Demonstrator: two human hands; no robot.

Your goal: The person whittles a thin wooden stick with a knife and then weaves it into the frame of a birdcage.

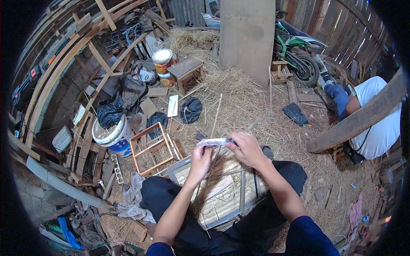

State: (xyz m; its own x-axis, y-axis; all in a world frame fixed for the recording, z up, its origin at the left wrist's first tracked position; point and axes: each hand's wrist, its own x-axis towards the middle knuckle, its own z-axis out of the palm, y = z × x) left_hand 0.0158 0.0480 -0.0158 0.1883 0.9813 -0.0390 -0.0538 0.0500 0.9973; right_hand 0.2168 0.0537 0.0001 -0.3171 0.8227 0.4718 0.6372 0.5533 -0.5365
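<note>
My left hand (201, 160) is closed on one end of a pale, whitish-purple flat piece (212, 142); its exact kind is hard to make out. My right hand (247, 148) pinches the other end, where something dark shows by the fingers. Below both hands, a grey-framed panel (177, 167) with a pale slatted surface lies between my legs. Thin sticks, dry straw (209, 181) and a narrow grey bar (242, 192) lie across it. A long thin stick (217, 113) rises past the hands toward the floor beyond.
A small wooden frame (147, 147) with thin bars stands to the left, near a white bucket (112, 136). Further off are a wooden stool (185, 66) and paint cans (162, 57). Straw covers the floor. Another person (373, 123) sits at the right behind a curved beam (363, 115).
</note>
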